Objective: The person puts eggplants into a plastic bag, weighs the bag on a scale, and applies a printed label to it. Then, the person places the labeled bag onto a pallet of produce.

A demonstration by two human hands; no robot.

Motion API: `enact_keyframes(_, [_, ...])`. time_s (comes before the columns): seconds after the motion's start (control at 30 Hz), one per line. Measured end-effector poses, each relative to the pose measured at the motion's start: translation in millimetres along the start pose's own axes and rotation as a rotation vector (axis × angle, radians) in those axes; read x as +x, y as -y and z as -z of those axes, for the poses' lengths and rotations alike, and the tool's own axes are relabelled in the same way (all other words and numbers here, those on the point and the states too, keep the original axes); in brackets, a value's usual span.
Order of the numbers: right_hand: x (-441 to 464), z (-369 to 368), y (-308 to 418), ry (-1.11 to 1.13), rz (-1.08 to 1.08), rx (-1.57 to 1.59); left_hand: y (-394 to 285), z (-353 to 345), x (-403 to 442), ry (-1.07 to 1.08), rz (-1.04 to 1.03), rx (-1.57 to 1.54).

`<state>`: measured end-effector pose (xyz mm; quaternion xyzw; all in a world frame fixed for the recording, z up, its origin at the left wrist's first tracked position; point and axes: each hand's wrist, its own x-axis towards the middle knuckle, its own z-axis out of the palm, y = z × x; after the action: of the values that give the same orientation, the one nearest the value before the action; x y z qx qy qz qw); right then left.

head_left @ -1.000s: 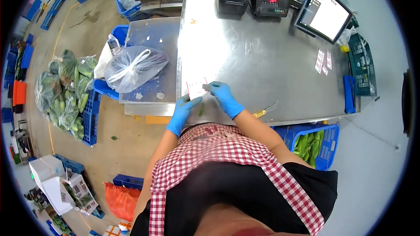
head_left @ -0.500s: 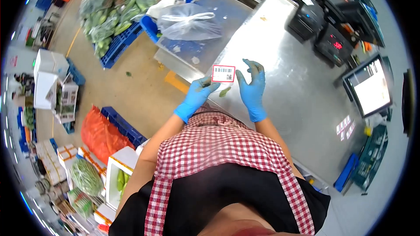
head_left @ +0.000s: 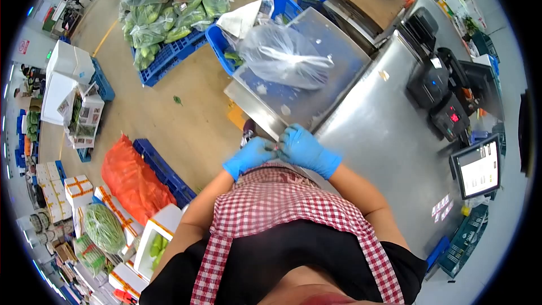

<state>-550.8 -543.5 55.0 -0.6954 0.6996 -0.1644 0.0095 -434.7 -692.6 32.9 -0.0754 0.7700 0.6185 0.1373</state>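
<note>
Both hands wear blue gloves and meet close to the checked apron, at the near corner of the metal table [head_left: 361,135]. My left hand [head_left: 252,155] is closed, its fingertips against those of the other hand. My right hand [head_left: 305,149] is closed too, back of the hand up. A tiny bit of red shows between the fingertips; the rest of what they hold is hidden. Beyond the hands, a tied clear plastic bag [head_left: 285,56] lies on the grey platform [head_left: 344,51].
Scales [head_left: 449,116] and a lit screen [head_left: 477,168] stand at the right, with small labels [head_left: 442,208] nearer. Bagged green vegetables [head_left: 169,17] fill a blue pallet at upper left. A red sack [head_left: 132,178] and white boxes lie at lower left.
The view has turned towards the left side of the table. The hands have come together near the apron, and the red-bordered label held in the left hand is now hidden.
</note>
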Motion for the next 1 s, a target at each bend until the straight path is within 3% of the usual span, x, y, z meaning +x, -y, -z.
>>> enact_keyframes(0.2, [137.4,-43.7,-36.5,0.021,0.04,0.276,29.8,136.1,9.4,0.09,0.288,-0.042])
enact_keyframes(0.33, [215.2,-72.5,-54.6,0.168,0.102,0.201,50.7,205.8,21.0,0.068,0.357,-0.142])
enact_keyframes(0.43, [259.5,-73.2,-73.1,0.369,-0.023,0.209,81.2,236.9,32.7,-0.025,0.425,-0.368])
enact_keyframes(0.53, [269.5,-123.9,-122.8,0.091,-0.348,0.561,87.9,264.7,43.1,-0.132,0.48,-0.52])
enact_keyframes(0.6, [266.8,-154.9,-179.5,-0.065,-0.478,0.524,94.8,283.8,44.8,-0.201,0.512,-0.607])
enact_keyframes(0.67, [276.8,-139.8,-243.5,-0.079,-0.755,0.127,95.8,304.1,45.0,-0.24,0.537,-0.639])
enact_keyframes(0.73, [296.7,-78.1,-277.1,-0.258,-0.961,-0.258,109.1,312.7,43.1,-0.276,0.575,-0.647])
enact_keyframes(0.77, [299.7,-56.0,-288.5,-0.477,-0.903,-0.353,118.3,314.8,44.4,-0.294,0.594,-0.653])
enact_keyframes(0.87, [286.3,-53.6,-315.7,-0.071,-0.691,-0.527,157.6,316.4,60.4,-0.424,0.63,-0.639])
enact_keyframes(0.93, [243.5,-117.4,-339.3,0.139,-0.605,-0.394,175.0,323.0,87.0,-0.494,0.573,-0.574])
enact_keyframes(1.0, [244.0,-117.7,-319.9,0.266,-0.772,-0.135,181.3,334.6,124.3,-0.54,0.469,-0.505])
